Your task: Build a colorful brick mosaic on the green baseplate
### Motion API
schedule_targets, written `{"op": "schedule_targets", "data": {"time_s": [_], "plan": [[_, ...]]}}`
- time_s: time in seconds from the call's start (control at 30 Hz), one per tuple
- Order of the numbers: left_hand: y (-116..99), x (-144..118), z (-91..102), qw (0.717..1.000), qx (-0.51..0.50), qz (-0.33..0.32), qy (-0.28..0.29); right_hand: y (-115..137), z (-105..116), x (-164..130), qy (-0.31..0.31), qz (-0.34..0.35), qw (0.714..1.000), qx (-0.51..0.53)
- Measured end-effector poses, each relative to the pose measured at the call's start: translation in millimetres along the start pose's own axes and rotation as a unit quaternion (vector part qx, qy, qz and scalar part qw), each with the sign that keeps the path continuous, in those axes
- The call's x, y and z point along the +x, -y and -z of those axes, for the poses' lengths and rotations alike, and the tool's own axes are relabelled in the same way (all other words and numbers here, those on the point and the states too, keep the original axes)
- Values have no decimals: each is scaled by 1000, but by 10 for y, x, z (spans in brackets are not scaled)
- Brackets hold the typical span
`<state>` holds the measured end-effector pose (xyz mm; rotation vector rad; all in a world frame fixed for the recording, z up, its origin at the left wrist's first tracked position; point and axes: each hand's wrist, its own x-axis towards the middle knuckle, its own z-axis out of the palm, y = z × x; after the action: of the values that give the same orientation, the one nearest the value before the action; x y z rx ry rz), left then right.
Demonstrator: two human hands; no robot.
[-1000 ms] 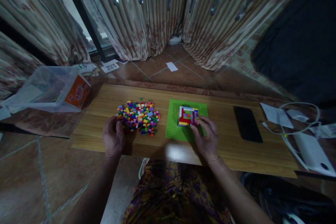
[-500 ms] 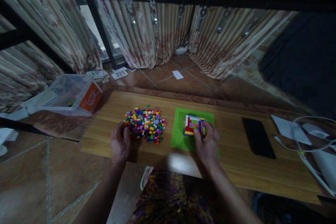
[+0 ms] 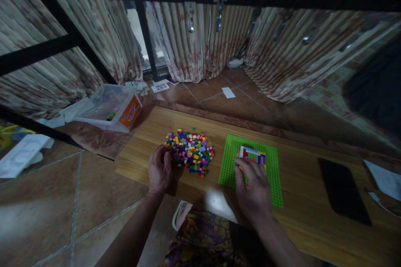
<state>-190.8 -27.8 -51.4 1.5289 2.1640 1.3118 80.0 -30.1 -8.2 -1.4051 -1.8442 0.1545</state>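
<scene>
head view shows the left hand loosely curled beside the loose bricks on its right. the right hand bends half-closed over the brick build; i cannot tell what either grips.

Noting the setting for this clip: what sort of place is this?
Most likely a room in a home. Long patterned curtains hang to a tiled floor, and loose colourful toy bricks lie beside a green baseplate on a wooden tabletop.

Baseplate green; loose bricks multicoloured; built bricks white, red, blue, yellow; curtains striped; garment purple-yellow patterned.
</scene>
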Motion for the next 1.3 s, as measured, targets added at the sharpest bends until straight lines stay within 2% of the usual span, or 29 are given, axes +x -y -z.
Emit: {"op": "schedule_targets", "data": {"time_s": [0.07, 0.17, 0.27, 0.37, 0.5, 0.67, 0.8, 0.87, 0.93, 0.97, 1.0, 1.07, 1.1, 1.17, 1.3], "plan": [[-7, -3, 4, 1000, -2, 1, 1, 105, -146, 80, 64, 28, 997, 22], [-4, -6, 3, 1000, -8, 7, -3, 112, -400, 202, 125, 33, 992, 12], [8, -8, -1, 1000, -16, 5, -8, 24, -574, 281, 152, 29, 988, 10], [14, -13, -1, 1000, -20, 2, -5, -52, -648, 304, 167, 44, 985, 11], [2, -24, 4, 1000, -18, -1, -6, -85, -700, 325, 182, 49, 982, -6], [25, -8, -2, 1000, -25, 7, -6, -41, -716, 408, 199, 16, 980, -12], [-16, -35, 48, 998, -46, -7, -43, 95, -528, 371, 160, -59, 981, 97], [-162, -122, 101, 995, -63, -35, -65, 195, -365, 288, 129, -130, 963, 200], [-418, -258, 153, 993, -101, -40, -37, 302, -192, 190, 104, -205, 921, 313], [-577, -334, 174, 990, -138, -21, 2, 356, -109, 143, 97, -241, 897, 359], [-747, -406, 190, 980, -188, 10, 68, 407, -33, 103, 97, -268, 874, 393], [-1078, -518, 206, 932, -280, 77, 217, 499, 99, 42, 90, -299, 843, 437], [-1221, -552, 207, 906, -313, 105, 266, 536, 154, 22, 86, -302, 836, 450], [-1435, -578, 198, 869, -355, 134, 319, 588, 248, -4, 75, -289, 830, 472], [-1590, -567, 151, 824, -382, 166, 383, 589, 382, -47, 76, -232, 842, 481]]}}
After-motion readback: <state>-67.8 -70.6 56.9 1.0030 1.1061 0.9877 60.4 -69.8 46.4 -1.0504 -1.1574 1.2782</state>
